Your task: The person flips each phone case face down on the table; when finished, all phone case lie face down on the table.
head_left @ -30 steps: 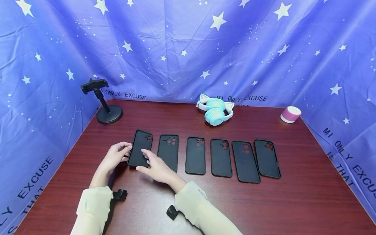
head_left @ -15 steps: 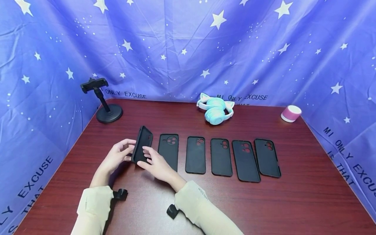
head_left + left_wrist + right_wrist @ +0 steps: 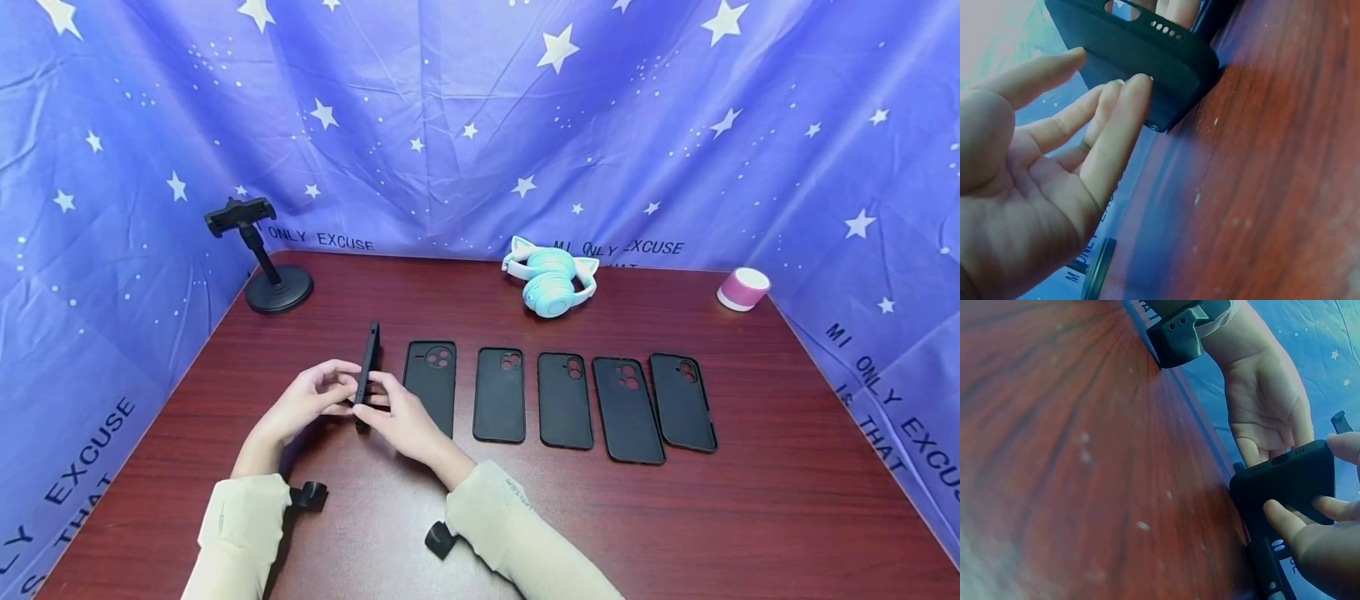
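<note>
A black phone case (image 3: pixel 371 352) stands nearly on edge at the left end of a row of flat black cases, seen edge-on in the head view. My left hand (image 3: pixel 303 404) touches one broad face of it; its fingers (image 3: pixel 1125 115) are extended and its thumb is on that same side. My right hand (image 3: pixel 405 425) holds the case from the other side, thumb at the end edge and fingers (image 3: pixel 1282 520) against the face. A slot and small round holes show along the case's end (image 3: pixel 1300 456) in the right wrist view. The nearest flat case (image 3: pixel 429 387) lies just right of it.
Several more phone cases, including one in the middle (image 3: pixel 566 408), lie to the right on the red-brown table (image 3: pixel 750 517). Behind are a black phone stand (image 3: pixel 277 289), light-blue cat-ear headphones (image 3: pixel 551 287) and a pink-and-white cylinder (image 3: pixel 742 290). Star-patterned cloth (image 3: pixel 450 83) encloses the back and sides.
The leftmost case has turned up from a low slant to nearly edge-on. My right fingers have come in against it, and my left hand has moved slightly right with it.
</note>
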Available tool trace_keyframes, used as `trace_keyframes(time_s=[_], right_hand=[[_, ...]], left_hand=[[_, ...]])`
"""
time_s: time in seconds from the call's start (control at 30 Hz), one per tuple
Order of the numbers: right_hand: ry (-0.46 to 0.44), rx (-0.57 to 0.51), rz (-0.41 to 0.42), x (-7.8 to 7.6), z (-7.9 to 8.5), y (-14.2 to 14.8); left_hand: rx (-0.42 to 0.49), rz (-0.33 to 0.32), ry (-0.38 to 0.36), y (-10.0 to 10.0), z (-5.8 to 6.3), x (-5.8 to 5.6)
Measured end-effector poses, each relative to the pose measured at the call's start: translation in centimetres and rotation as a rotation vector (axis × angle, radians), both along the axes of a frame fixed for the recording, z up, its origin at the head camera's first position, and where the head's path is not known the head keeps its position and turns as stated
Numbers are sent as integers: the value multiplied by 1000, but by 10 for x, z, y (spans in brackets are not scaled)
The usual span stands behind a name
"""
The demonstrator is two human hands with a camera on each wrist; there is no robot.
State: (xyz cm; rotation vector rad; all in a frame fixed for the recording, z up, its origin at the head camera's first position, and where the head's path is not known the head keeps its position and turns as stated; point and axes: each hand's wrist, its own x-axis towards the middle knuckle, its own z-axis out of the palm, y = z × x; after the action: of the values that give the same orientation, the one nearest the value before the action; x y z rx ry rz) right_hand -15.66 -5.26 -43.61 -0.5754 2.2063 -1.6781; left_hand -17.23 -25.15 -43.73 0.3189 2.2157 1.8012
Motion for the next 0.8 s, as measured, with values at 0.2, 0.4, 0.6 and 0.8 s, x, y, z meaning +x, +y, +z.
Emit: trace_keyframes(time_s=[0.2, 0.4, 0.6, 0.8], right_hand=[[13, 23, -10, 0, 1, 1], [-3, 50, -44, -1, 1, 3], [17, 119, -62, -3, 0, 5], [27, 190, -151, -4, -1, 5]], left_hand=[[-37, 24, -12, 0, 2, 1], [-89, 99, -39, -1, 0, 2], [-141, 129, -50, -2, 1, 1], [-190, 157, -42, -2, 2, 0]])
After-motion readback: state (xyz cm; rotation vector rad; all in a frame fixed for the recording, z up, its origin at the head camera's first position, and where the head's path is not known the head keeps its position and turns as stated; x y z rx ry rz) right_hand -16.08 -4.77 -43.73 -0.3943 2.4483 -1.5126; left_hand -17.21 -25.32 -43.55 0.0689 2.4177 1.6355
